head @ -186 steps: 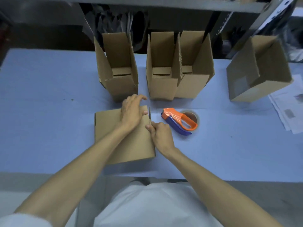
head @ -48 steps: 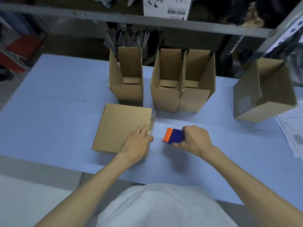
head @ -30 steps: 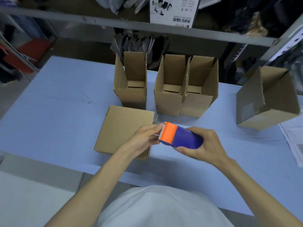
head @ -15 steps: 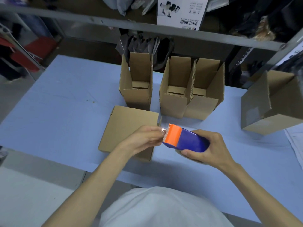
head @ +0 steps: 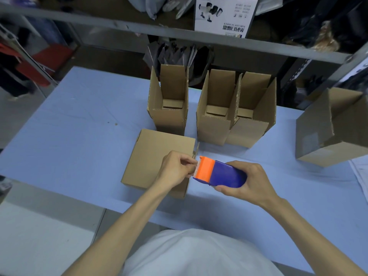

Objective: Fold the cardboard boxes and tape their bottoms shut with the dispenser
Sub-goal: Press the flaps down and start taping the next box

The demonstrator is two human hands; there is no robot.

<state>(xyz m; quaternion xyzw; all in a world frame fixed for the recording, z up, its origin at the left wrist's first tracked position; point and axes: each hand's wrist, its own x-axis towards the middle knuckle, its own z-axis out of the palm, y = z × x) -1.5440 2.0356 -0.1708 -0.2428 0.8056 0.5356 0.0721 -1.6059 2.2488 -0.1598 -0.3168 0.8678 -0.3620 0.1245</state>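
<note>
Blue and orange plastic marks the dispenser (head: 221, 174), which is held above the table (head: 79, 136) in the head view, level, with its orange toothed end pointing left. The right hand (head: 249, 180) wraps the blue body from the right, thumb on top and fingers curled beneath. The left hand (head: 175, 170) meets the orange end with thumb and fingertips pressed together; it seems to pinch the tape end there, though the tape itself is too faint to make out. Under the left hand lies the near box (head: 155, 160), a broad brown face up, its front edge close to the table's near edge. A narrow flap edge stands up at its far right corner, just beside the dispenser's teeth. Beyond it three upright boxes stand open at the top: one (head: 169, 120) alone just behind the near box, and two more (head: 213, 126) (head: 251, 130) touching each other to its right. Well apart on the right, a side box (head: 330, 136) sits tilted with its opening turned away to the right. Papers (head: 360, 174) lie at the table's right edge. A grey shelf rail (head: 119, 24) runs across the top, a white printed carton (head: 225, 14) standing on it. Dark bags (head: 175, 54) hang in shadow behind the upright boxes. The person's white shirt (head: 199, 253) fills the bottom of the frame.
</note>
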